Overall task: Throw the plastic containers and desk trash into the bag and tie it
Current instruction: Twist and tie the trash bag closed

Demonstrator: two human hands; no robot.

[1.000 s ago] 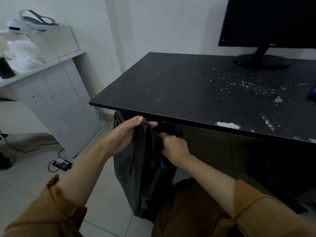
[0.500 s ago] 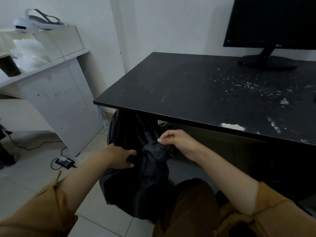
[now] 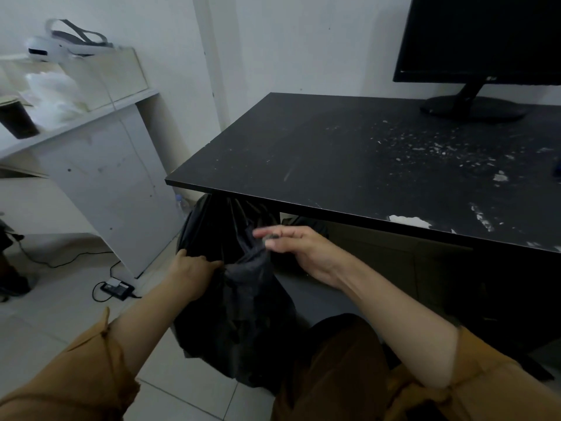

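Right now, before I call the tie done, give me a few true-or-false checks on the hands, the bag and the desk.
1. The left hand grips the black bag at its gathered neck. True.
2. The black bag sits on top of the desk. False: it stands on the floor, below the desk's front edge.
3. A monitor stands at the desk's far right. True.
4. Plastic containers lie on the desk. False: none is visible there; white flecks are scattered on it.
5. The right hand rests flat on the desk. False: it is below the desk's edge, beside the bag's top, and is blurred.
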